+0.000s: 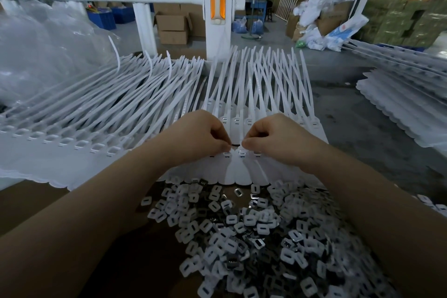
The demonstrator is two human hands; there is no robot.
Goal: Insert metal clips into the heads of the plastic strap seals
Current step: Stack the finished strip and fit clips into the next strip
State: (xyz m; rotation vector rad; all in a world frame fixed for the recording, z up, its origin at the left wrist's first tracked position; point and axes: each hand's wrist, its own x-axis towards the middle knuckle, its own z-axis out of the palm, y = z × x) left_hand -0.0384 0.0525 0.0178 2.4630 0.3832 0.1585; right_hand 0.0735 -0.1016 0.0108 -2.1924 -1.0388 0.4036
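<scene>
Row of flat white plastic strap seals (238, 167), heads side by side at centre, long ribbed tails fanning away toward a white painted post (218, 17). Left hand (197, 137) and right hand (273, 137), fingers curled, each pinch at a seal head; the small clip between the fingertips is too hidden to make out. Near side: loose heap of small rectangular slotted metal clips (254, 232) on the brown cardboard surface (29, 206). Left: further seals (79, 114), crumpled clear plastic sheeting (43, 44).

I work in a factory hall: cardboard boxes (173, 28) and blue crates (102, 19) stand on the concrete floor (343, 109) beyond my worktop (31, 203).
</scene>
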